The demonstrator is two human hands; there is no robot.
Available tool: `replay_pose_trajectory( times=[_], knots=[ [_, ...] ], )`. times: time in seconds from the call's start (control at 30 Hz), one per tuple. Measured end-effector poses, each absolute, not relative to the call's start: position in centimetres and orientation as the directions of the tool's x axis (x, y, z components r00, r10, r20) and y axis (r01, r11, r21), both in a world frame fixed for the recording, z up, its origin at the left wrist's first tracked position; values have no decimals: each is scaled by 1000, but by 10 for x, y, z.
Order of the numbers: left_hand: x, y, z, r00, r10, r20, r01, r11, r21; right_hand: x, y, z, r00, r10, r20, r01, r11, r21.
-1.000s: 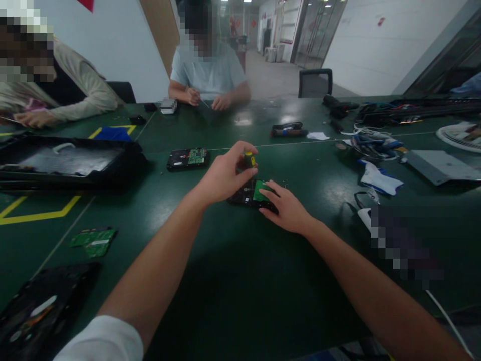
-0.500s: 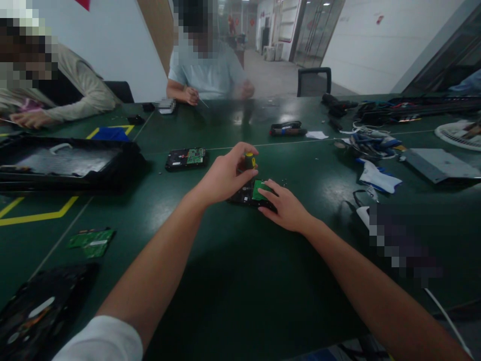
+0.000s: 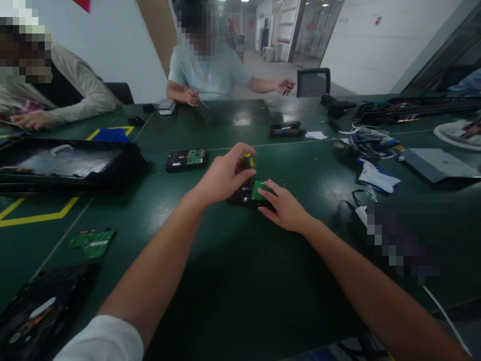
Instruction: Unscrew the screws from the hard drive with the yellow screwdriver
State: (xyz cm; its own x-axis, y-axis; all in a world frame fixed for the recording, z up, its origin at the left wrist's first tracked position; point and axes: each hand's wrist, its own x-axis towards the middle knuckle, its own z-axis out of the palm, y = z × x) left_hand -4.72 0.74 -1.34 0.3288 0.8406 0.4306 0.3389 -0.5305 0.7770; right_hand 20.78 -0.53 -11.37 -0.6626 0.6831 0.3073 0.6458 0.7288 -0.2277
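Observation:
My left hand [image 3: 229, 173] is closed around the yellow and black handle of a screwdriver [image 3: 248, 160], held upright over a hard drive [image 3: 246, 194]. Its shaft and tip are mostly hidden by my fingers. The hard drive lies flat on the dark green table, with a green circuit board [image 3: 260, 188] on its right part. My right hand [image 3: 285, 206] rests on the drive's right end, fingers spread over the board's edge and holding nothing. Tiny screws [image 3: 284, 181] lie just beyond my right hand.
Another hard drive [image 3: 187, 159] lies behind my left wrist. A loose circuit board [image 3: 93, 242], a bigger drive [image 3: 45, 311] and a black tray-like casing [image 3: 67, 160] are on the left. Cables [image 3: 374, 140] and a metal box [image 3: 439, 163] are on the right. Two people sit opposite.
The screwdriver handle has turned or tilted slightly in my left hand. My right hand stays put. The person across has stretched an arm out to the right, holding something small.

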Motion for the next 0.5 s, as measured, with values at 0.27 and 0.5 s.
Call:
replay_pose_trajectory(
  times=[0.27, 0.5],
  knots=[
    [-47, 7, -14, 347, 837, 423, 348, -534, 771, 208, -6, -112, -658, 691, 299, 652, 722, -232],
    [-48, 7, -14, 350, 834, 426, 336, -536, 774, 208, -6, -111, -659, 693, 292, 654, 720, -234]
  ],
)
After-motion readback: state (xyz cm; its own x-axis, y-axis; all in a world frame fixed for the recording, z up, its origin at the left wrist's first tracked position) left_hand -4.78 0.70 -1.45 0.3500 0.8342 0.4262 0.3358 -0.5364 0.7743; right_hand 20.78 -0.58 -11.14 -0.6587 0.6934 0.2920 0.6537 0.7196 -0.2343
